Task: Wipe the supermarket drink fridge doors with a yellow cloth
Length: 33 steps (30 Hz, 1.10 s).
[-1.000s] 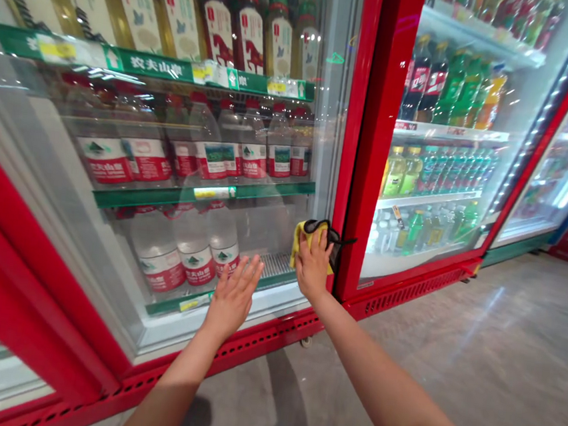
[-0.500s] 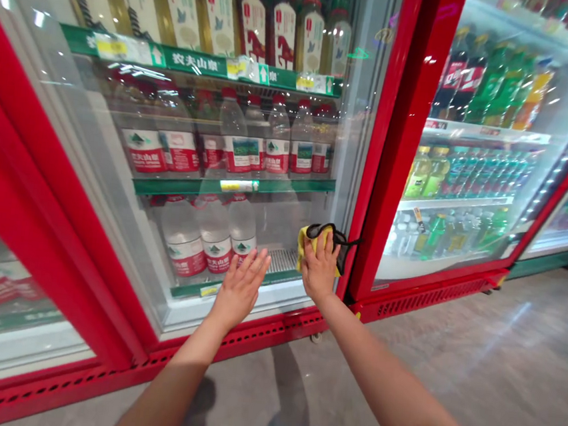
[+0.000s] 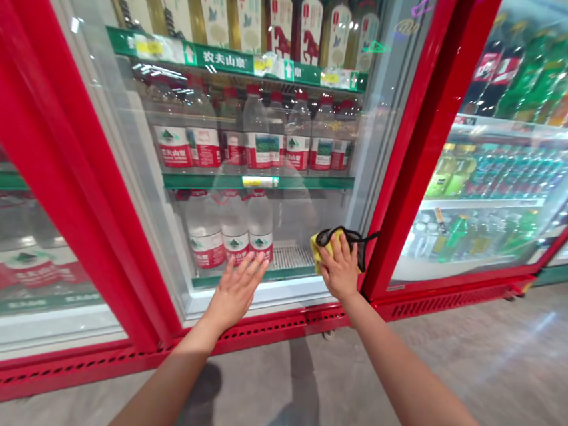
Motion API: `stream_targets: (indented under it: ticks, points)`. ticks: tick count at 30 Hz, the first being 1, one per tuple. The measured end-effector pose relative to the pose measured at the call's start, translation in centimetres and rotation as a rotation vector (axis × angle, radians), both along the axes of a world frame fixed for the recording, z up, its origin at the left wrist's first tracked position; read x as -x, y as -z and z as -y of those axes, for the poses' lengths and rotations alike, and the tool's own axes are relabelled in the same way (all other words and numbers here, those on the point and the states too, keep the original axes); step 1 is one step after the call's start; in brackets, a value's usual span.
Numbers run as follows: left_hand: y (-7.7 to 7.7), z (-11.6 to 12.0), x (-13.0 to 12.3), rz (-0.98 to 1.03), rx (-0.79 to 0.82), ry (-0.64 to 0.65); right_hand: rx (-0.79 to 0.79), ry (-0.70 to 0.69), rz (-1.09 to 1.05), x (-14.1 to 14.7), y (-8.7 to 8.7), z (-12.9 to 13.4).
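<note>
My right hand (image 3: 340, 269) presses a yellow cloth (image 3: 325, 242) with black mesh and a black loop against the lower right of the glass door (image 3: 294, 214), beside its red frame. The fingers lie spread over the cloth, which bunches up above and beside them. Lower left of it, my left hand (image 3: 237, 290) is open with fingers stretched out, at or just before the glass; contact cannot be made out. It holds nothing. Behind the glass, near its fingertips, stand water bottles (image 3: 235, 238) with red and white labels.
Red frames (image 3: 405, 144) edge the cooler doors. Shelves inside carry water bottles and, higher up, tea bottles (image 3: 246, 15). A second lit cooler on the right holds soft drinks (image 3: 522, 78). Grey floor (image 3: 477, 345) runs along the red vented base (image 3: 273, 322).
The view has swung left, so the coolers appear farther right. My right hand with the cloth keeps nearly the same spot on the glass. My left hand has shifted slightly left along the door.
</note>
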State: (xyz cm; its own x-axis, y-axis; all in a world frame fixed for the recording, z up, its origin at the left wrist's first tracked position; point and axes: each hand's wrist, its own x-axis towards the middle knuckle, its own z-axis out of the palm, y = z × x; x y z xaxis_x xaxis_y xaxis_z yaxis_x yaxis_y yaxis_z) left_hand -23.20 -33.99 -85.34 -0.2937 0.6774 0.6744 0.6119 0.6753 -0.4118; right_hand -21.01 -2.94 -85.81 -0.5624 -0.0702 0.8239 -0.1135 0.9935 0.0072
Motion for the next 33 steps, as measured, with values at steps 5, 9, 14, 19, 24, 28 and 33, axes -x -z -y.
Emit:
stream_targets:
  ticks: [5, 9, 14, 19, 24, 28, 33]
  points:
    - [0.0, 1.8, -0.3, 0.010, -0.010, -0.024, 0.165, 0.093, -0.105, 1.8, -2.5, 6.2]
    - [0.4, 2.5, -0.4, 0.031, -0.008, -0.056, -0.024, -0.079, 0.014, 1.4, 0.6, 8.9]
    - [0.6, 3.3, -0.4, 0.033, 0.013, -0.061, -0.297, -0.279, 0.071, 0.0, 3.5, 5.4]
    - [0.8, 4.9, -0.4, 0.053, -0.009, -0.082, -0.176, -0.188, 0.015, 0.1, 0.1, 5.6]
    - [1.0, 6.6, -0.7, 0.040, -0.031, -0.106, -0.001, -0.082, -0.036, 1.2, -2.0, 12.6]
    - [0.9, 7.4, -0.7, 0.042, -0.034, -0.108, -0.163, -0.230, 0.034, 1.1, 0.2, 13.6]
    - [0.7, 8.5, -0.4, 0.027, -0.040, -0.115, -0.387, -0.394, 0.147, 0.1, 1.8, 7.9]
